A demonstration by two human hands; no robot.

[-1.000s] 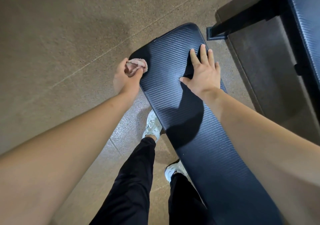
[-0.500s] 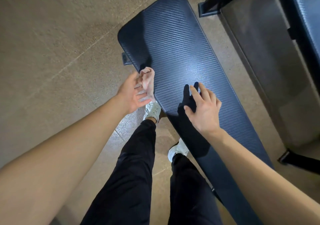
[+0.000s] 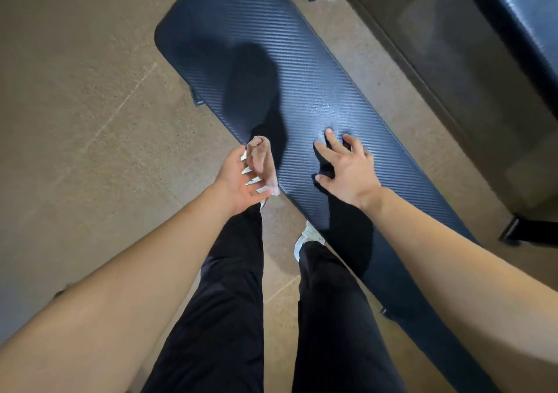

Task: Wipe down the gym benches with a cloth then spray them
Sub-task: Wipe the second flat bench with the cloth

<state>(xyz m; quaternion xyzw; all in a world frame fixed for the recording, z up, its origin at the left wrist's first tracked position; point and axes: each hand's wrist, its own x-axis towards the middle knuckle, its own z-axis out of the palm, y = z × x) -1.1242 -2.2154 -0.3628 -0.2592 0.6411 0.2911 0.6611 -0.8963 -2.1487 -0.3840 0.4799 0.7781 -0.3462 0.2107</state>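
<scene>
I have the left hand (image 3: 238, 178) holding a small pinkish cloth (image 3: 262, 160), pinched between the thumb and loosely stretched fingers. The cloth hangs bunched on the far side of the fingers, right at the near long edge of the dark ribbed bench (image 3: 256, 45). I cannot tell whether it actually touches the pad or only sits beside it.

To the right of that hand, with a strip of pad between them, I see the right hand (image 3: 350, 172) spread wide and holding nothing. Its fingertips (image 3: 328, 133) rest on top of the bench and its palm looks raised a little off the surface. A bright sheen lies on the pad just beyond those fingertips, and a dark shadow lies beyond the cloth.

The bench runs slantwise, from far ahead of the left hand to behind the right forearm. Further right of the right hand stands a second bench (image 3: 525, 9) on a dark frame, well apart. Below both wrists are black trousers (image 3: 229, 287) and a white shoe (image 3: 308, 235) on a tan speckled floor (image 3: 75, 105).
</scene>
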